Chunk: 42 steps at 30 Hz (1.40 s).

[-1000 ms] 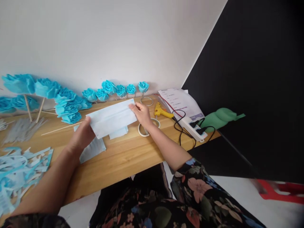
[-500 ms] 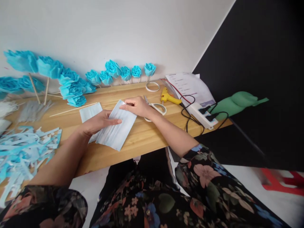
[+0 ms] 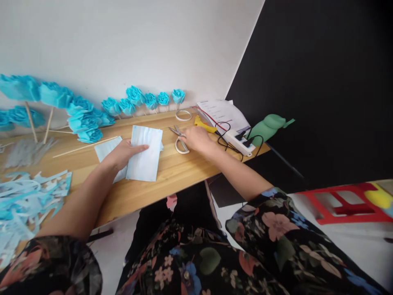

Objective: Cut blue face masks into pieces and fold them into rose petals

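Observation:
In my left hand (image 3: 124, 155) is a pale blue pleated face mask (image 3: 144, 164), the thumb lying across its front. The fingers behind it are hidden. A second pale sheet (image 3: 106, 148) lies on the table, partly under that hand. My right hand (image 3: 199, 139) is closed over one handle of the scissors (image 3: 182, 146), which rest on the wood with their blades slightly apart and pointing left. The other white handle loop shows beside my fingers.
Blue paper-like roses (image 3: 135, 95) on sticks line the wall. Blue and white strips (image 3: 27, 200) pile up at left. A tape roll (image 3: 183, 115), a yellow glue gun (image 3: 204, 124), papers (image 3: 225, 114) and a corded power strip (image 3: 241, 143) stand toward the right.
My right hand has let go of the mask and moved right onto the scissors. The left hand keeps the mask, now more upright. The view has swung to the right.

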### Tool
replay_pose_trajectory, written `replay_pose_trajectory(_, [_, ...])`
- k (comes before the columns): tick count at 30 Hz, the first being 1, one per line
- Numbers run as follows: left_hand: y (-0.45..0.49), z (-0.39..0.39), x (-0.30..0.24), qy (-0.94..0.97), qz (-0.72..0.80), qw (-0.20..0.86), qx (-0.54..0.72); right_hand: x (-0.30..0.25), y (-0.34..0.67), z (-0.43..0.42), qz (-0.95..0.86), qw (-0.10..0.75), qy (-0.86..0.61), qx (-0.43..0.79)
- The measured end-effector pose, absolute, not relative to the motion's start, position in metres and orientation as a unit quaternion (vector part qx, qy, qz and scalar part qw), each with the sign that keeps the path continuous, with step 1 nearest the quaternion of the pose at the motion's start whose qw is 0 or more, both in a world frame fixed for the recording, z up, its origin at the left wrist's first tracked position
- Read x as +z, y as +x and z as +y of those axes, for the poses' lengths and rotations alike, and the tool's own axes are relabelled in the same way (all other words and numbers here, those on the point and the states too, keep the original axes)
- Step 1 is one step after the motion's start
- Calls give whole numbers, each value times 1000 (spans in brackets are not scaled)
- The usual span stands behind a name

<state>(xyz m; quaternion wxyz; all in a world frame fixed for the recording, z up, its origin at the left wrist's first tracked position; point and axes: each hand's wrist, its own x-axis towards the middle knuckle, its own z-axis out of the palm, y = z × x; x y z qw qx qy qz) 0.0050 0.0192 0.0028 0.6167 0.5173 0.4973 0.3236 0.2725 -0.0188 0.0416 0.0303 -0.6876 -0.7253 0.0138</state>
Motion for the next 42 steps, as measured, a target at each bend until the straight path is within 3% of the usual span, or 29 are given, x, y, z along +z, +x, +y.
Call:
replay_pose_trajectory(6, [5,23,1,507,474,628,351,16,261,-37,-718,15,-696,4])
replay_pose_trajectory(10, [4,22,2,509,465,638,343,22,276,-31,-706,110,-698,48])
replay_pose_trajectory(16, [3,21,5,508,450,648,347,26,305,-25,-643,365,-546,393])
replay_pose_trajectory(21, [-1,20,11,512,430,660,344,23,302,-29,-558,430,-438,559])
replay_pose_trajectory(28, [-6,22,15,513,437,647,357,22,299,-23,-564,374,-309,669])
replay_pose_trajectory(42, [-6,40,29,574,446,615,304,25,284,1,-616,303,-342,642])
